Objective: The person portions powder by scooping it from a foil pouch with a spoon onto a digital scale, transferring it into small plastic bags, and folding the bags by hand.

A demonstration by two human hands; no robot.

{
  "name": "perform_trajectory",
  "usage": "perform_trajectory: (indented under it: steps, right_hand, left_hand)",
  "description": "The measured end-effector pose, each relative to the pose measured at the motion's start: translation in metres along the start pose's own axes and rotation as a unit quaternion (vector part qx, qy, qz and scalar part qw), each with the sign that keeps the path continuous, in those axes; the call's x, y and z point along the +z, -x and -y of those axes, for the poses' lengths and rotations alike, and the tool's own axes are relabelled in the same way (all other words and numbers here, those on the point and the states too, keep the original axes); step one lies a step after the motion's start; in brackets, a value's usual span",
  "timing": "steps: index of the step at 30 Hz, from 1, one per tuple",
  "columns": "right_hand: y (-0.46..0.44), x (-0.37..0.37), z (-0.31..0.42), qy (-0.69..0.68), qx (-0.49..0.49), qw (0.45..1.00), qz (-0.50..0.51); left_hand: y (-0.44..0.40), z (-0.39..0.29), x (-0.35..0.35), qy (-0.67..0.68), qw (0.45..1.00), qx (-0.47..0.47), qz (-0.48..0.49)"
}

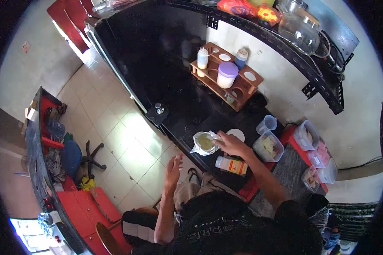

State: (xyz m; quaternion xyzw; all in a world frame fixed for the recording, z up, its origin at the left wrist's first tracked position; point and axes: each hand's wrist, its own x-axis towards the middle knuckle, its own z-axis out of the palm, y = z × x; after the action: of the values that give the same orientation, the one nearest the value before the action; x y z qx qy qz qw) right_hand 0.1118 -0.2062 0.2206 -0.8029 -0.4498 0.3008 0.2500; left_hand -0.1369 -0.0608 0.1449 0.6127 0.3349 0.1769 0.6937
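My right hand [231,144] is at the right edge of a crumpled silvery-white bag [195,148] on the black counter, its fingers closed on the rim. Inside the bag's open mouth is a greenish-yellow content [206,142]. My left hand [173,170] hangs in the air left of the counter edge, fingers apart and nothing visible in it. Just behind my right hand lies a round white lid [235,135]. Below the hand, a pack with a red and yellow label [232,165] lies flat. A clear tub [268,146] with pale pieces stands to the right.
A wooden rack [238,100] holds squeeze bottles and a purple-lidded jar [227,75]. An empty plastic cup [267,124] stands near the tub. More containers [306,135] line the right side. A black shelf [259,26] overhangs the counter; a metal tamper [159,109] sits at its left edge.
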Motion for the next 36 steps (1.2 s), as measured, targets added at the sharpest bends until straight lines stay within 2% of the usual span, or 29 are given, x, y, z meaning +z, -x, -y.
perform_trajectory:
  steps: [1, 2, 4, 8, 10, 11, 13, 16, 18, 20, 21, 23, 25, 27, 31, 33, 34, 35, 36]
  right_hand:
    - [-0.005, 0.002, -0.007, 0.098, -0.003, 0.995, -0.001]
    - [-0.011, 0.009, -0.017, 0.099, -0.003, 0.995, 0.001]
    - [-0.025, 0.025, -0.04, 0.19, -0.046, 0.981, -0.007]
    - [-0.037, 0.031, -0.042, 0.201, -0.052, 0.978, -0.032]
    - [-0.038, 0.026, -0.033, 0.141, 0.025, 0.989, 0.026]
    - [-0.037, 0.025, -0.034, 0.141, 0.024, 0.989, 0.026]
    - [-0.032, 0.025, -0.037, 0.037, 0.052, 0.997, 0.044]
    - [-0.026, 0.036, -0.064, 0.001, 0.008, 1.0, -0.013]
    - [-0.015, 0.042, -0.073, -0.007, 0.027, 1.0, -0.008]
    - [-0.008, 0.052, -0.085, -0.027, -0.069, 0.996, -0.05]
    - [-0.003, 0.057, -0.088, -0.027, -0.067, 0.996, -0.054]
    - [0.001, 0.063, -0.087, -0.168, 0.004, 0.985, -0.044]
    - [0.008, 0.064, -0.079, -0.186, -0.003, 0.982, -0.044]
    - [0.016, 0.065, -0.068, -0.244, -0.021, 0.965, -0.094]
    - [0.029, 0.061, -0.043, -0.319, -0.032, 0.938, -0.129]
    - [0.024, 0.067, -0.037, -0.482, -0.11, 0.854, -0.16]
    - [0.024, 0.067, -0.036, -0.507, -0.115, 0.839, -0.158]
    - [0.017, 0.077, -0.041, -0.492, -0.085, 0.841, -0.211]
    - [0.014, 0.072, -0.017, -0.475, -0.056, 0.838, -0.263]
  left_hand:
    - [0.003, 0.002, 0.0, 0.004, 1.0, -0.019, 0.002]
    - [0.006, 0.005, 0.001, 0.007, 0.999, -0.038, 0.004]
    - [0.008, 0.018, 0.004, 0.019, 0.999, -0.034, 0.008]
    - [0.011, 0.022, 0.008, 0.03, 0.999, -0.043, 0.007]
    - [0.011, 0.022, 0.006, 0.031, 0.999, -0.04, 0.01]
    - [0.011, 0.021, 0.006, 0.026, 0.999, -0.041, 0.006]
    - [0.011, 0.018, 0.004, 0.021, 0.999, -0.042, 0.0]
    - [0.009, 0.014, -0.003, 0.013, 0.999, -0.041, -0.009]
    - [0.011, 0.01, -0.006, 0.017, 0.998, -0.053, -0.014]
    - [0.009, 0.01, -0.007, 0.015, 0.998, -0.054, -0.007]
    - [0.009, 0.011, -0.006, 0.015, 0.998, -0.055, -0.002]
    - [0.009, 0.01, -0.003, 0.015, 0.999, -0.051, 0.002]
    - [0.008, 0.006, 0.001, 0.016, 0.999, -0.046, 0.003]
    - [0.004, 0.009, 0.004, 0.016, 0.999, -0.043, 0.011]
    - [-0.001, 0.012, 0.013, 0.019, 0.999, -0.035, 0.019]
    - [-0.004, 0.012, 0.021, 0.003, 0.999, -0.014, 0.04]
    - [-0.006, 0.013, 0.026, 0.002, 0.999, -0.012, 0.041]
    - [-0.011, 0.019, 0.031, 0.006, 0.999, -0.007, 0.053]
    - [-0.014, 0.013, 0.036, 0.01, 0.998, -0.001, 0.066]
